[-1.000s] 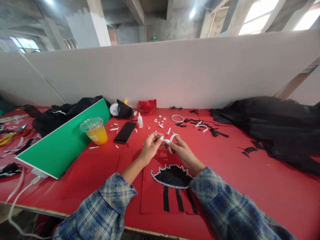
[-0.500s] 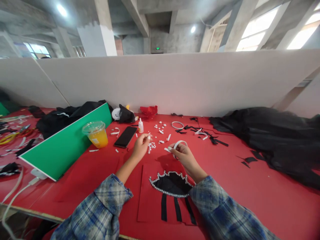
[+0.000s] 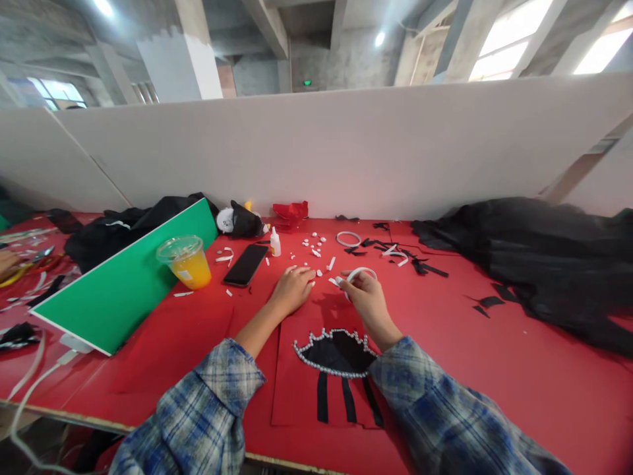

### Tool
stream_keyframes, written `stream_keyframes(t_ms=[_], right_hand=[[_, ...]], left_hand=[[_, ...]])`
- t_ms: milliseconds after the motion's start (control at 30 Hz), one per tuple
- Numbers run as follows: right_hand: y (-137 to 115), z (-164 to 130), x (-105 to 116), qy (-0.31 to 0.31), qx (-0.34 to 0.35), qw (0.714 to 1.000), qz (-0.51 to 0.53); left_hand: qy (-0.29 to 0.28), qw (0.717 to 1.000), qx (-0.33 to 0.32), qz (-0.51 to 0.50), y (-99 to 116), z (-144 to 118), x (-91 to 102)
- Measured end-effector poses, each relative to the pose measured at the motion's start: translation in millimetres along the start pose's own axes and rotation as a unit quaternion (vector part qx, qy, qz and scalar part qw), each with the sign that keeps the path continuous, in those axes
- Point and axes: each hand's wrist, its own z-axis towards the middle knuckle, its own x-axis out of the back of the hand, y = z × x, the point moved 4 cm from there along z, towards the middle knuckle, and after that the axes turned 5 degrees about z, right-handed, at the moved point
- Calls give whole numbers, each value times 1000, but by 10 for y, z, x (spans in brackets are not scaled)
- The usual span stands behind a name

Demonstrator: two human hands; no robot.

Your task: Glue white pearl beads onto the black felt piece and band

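Red felt covers the tabletop [image 3: 494,369], and on it, close to the near edge, lies a red sheet carrying a black fabric shape edged with pearl beads [image 3: 335,349], three black strips hanging from its lower side. The right hand [image 3: 368,300] hovers just beyond this piece, fingers curled around a white band loop [image 3: 360,274] that it grips between thumb and forefinger. Half a second ago the left hand [image 3: 291,290] was lifted, pinching something small and white near the scattered beads; now it has dropped flat onto the felt, fingers bent loosely over the spot, and whether it still holds a bead cannot be told from this angle. That lowering suggests the hand is pressing or gathering small pieces rather than feeding the band. A second earlier both hands met at the loop; they have since parted.

Toward the far edge lie loose white beads [image 3: 316,247], a small glue bottle [image 3: 275,243], a black phone [image 3: 246,264], another white ring [image 3: 349,238] and black offcuts [image 3: 420,264]. A cup of orange drink [image 3: 186,262] stands beside a green board [image 3: 128,280] at the left, and black cloth [image 3: 539,257] is heaped along the right edge.
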Motion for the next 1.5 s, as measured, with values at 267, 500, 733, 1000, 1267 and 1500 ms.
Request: stream_keyframes(t_ms=[267, 500, 733, 1000, 1267, 1500], right_hand=[[-11, -37, -52, -29, 5, 999, -19], [-13, -52, -71, -46, 15, 998, -31], [14, -41, -98, -80, 10, 996, -26], [12, -43, -102, -77, 8, 997, -30], [-51, -109, -161, -82, -35, 996, 26], [-60, -171, -188, -82, -52, 994, 51]], left_hand=[[15, 993, 75, -90, -163, -5, 62], [35, 993, 73, -88, -168, 10, 57], [1, 998, 32, -47, -93, -31, -3], [24, 989, 48, -137, 38, -70, 47], [14, 931, 106, -348, 163, -95, 218], [36, 953, 30, -300, 265, -149, 251]])
